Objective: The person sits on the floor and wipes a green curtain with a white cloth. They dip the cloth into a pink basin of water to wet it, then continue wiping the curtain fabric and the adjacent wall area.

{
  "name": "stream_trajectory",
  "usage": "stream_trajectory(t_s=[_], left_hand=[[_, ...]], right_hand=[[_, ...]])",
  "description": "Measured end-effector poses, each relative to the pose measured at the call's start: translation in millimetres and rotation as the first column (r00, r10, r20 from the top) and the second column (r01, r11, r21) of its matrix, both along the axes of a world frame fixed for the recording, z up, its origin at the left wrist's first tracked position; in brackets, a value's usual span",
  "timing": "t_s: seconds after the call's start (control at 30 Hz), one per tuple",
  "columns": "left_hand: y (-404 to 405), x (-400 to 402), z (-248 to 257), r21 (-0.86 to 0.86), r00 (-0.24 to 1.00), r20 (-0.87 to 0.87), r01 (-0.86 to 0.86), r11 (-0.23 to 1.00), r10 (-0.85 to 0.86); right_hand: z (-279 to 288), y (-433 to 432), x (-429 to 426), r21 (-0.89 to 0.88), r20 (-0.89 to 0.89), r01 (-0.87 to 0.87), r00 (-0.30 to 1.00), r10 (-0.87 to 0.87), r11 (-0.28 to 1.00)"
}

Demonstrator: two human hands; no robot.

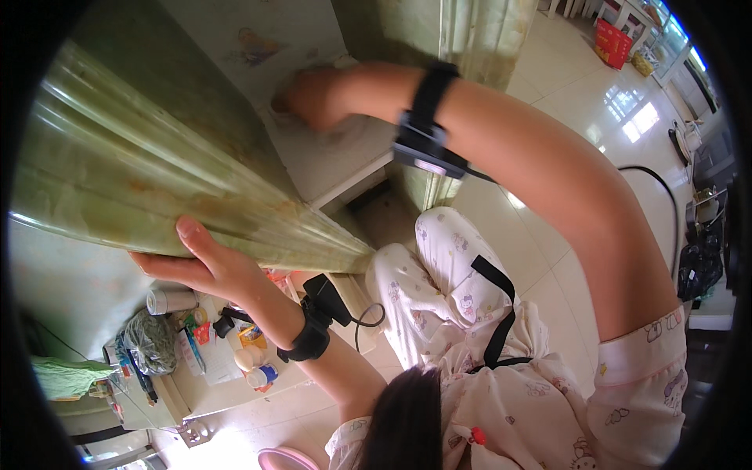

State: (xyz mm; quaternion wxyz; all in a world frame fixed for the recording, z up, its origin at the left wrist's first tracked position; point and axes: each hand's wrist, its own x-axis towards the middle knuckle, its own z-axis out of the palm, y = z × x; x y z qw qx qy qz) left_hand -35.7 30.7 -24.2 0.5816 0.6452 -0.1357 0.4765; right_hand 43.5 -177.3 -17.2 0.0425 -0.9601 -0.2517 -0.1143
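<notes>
My left hand (pixel 202 261) rests at the lower edge of a green marbled stone moulding (pixel 194 200), thumb on its face and fingers along the rim. Inside the recess beyond it, my right hand (pixel 314 97) is blurred and lies over a pale ledge (pixel 329 155). Something whitish may be under its fingers, but the blur hides what it is. The recess's back wall (pixel 235 53) bears a faded picture. A black strap with a small device (pixel 429 147) is on my right forearm, and another strapped device (pixel 320 311) is on my left wrist.
Below the ledge is a dark opening (pixel 382 211). At lower left, a desk (pixel 235 399) carries a plastic bag (pixel 150 341), a white cylinder (pixel 172 301) and a jar (pixel 262 376). A pink basin (pixel 288 458) stands on the tiled floor. A red box (pixel 613 44) is far right.
</notes>
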Motion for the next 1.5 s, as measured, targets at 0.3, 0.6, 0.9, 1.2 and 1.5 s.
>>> stream_trajectory(t_s=[0.3, 0.6, 0.9, 1.2, 1.5], left_hand=[[6.8, 4.5, -6.5, -0.01, 1.0, 0.01, 0.009, 1.0, -0.009], [-10.7, 5.4, -4.2, 0.054, 0.997, 0.049, 0.063, 0.997, -0.066], [-12.5, 2.7, -1.1, -0.003, 0.996, -0.012, 0.09, 0.996, -0.09], [-9.0, 3.8, -3.4, -0.012, 0.996, 0.029, 0.079, 0.997, -0.079], [-6.4, 2.7, -0.4, -0.017, 0.999, 0.031, 0.037, 0.999, -0.036]], right_hand=[[0.6, 12.1, 23.5, -0.231, -0.062, -0.009, 0.998, -0.006, 0.973], [-19.3, -26.0, 42.1, -0.315, -0.102, 0.212, 0.962, -0.255, 0.925], [14.7, -31.1, 29.6, -0.088, -0.238, 0.399, 0.881, -0.408, 0.913], [11.7, -18.0, 3.1, 0.014, -0.296, 0.392, 0.88, -0.371, 0.92], [6.3, -1.3, -9.7, 0.219, -0.362, 0.328, 0.902, -0.235, 0.919]])
